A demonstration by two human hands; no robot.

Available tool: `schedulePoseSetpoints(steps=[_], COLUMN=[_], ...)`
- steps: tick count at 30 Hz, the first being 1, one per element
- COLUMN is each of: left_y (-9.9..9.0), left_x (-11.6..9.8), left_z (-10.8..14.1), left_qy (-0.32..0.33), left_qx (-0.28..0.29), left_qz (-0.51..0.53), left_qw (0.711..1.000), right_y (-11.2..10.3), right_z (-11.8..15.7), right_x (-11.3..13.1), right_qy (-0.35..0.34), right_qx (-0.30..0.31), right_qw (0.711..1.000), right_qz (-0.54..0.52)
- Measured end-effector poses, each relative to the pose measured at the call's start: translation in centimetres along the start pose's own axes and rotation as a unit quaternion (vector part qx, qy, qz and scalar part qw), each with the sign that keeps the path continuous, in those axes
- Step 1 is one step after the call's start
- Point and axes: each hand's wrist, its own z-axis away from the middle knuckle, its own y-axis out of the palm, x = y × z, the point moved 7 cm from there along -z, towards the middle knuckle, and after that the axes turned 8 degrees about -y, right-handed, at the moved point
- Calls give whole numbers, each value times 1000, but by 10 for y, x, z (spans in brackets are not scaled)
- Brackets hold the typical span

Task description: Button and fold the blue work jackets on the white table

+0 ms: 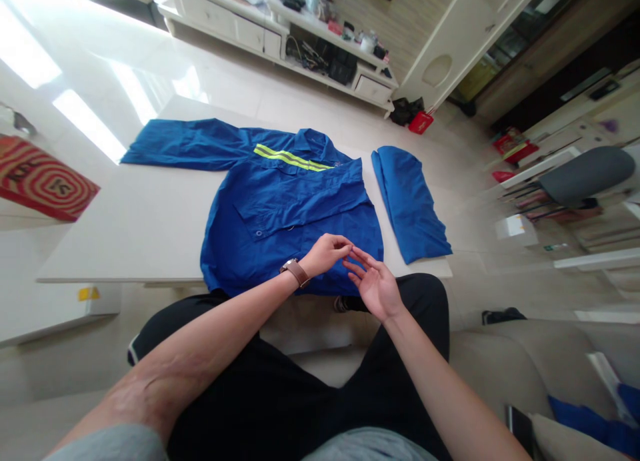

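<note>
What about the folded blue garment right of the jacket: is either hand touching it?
No, the left hand and right hand meet over the blue jacket, both apart from the folded garment.

Reads "KFC" in dark slanted letters on red-and-cream ring-patterned package [47, 184]; shows small dark emblem [60, 186] at ring centre, too blurred to read. Also shows tiny illegible marks [338, 163] on chest of blue cloth jacket with yellow-green striped band [295, 204].
</note>
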Motion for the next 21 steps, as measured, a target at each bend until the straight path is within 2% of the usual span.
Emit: schedulePoseSetpoints(steps=[4, 7, 10, 15, 18, 21], left_y=[-1, -4, -4, -6, -2, -1], left_x=[1, 4, 6, 4, 0, -4], left_z=[1, 3, 3, 2, 3, 5], left_qy=[-8, -18, -24, -15, 0, 11], left_qx=[-28, -66, -66, -73, -44, -43], left_qz=[1, 23, 57, 77, 81, 25], left_qw=[1000, 997, 996, 994, 996, 999], right_y=[2, 4, 4, 0, -1, -1], right_z=[-2, -5, -8, -8, -8, -7], right_x=[-4, -3, 1, 8, 11, 9], right_qy=[-17, -64, -102, -109, -106, -93], right_qx=[1, 16, 20, 19, 19, 18], right_qw=[999, 989, 973, 975, 979, 985], right_qz=[37, 131, 207, 192, 173, 147])
